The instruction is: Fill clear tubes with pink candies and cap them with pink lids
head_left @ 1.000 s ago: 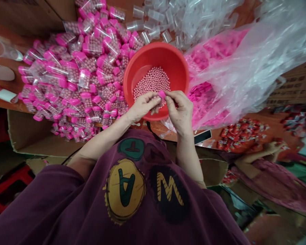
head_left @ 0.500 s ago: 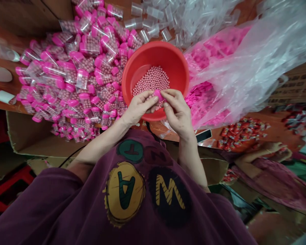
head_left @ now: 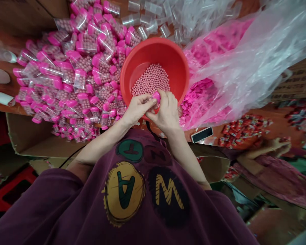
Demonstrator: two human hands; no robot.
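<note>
Over the near rim of a red bowl [head_left: 129,68], my two hands meet on one small container, whose bright pink cap [head_left: 156,96] shows between the fingers. My left hand [head_left: 137,109] is closed, thumb and forefinger pinching the container at the cap. Wrapped round it from the other side, my right hand [head_left: 167,110] presses fingers against the cap and hides the clear body. Small pink beads [head_left: 151,80] lie heaped in the bowl just beyond my fingers.
Many filled pink-capped containers [head_left: 79,78] pile up at left. Empty clear tubes [head_left: 153,17] lie behind the bowl. A plastic bag of pink caps [head_left: 204,102] sits to the right, near a phone [head_left: 202,134] and red wrapped pieces [head_left: 241,131]. Another person's hand [head_left: 277,146] is far right.
My right hand has shifted left and wrapped round the capped container, from a fingertip hold. The cap now appears tilted. My left hand has hardly moved.
</note>
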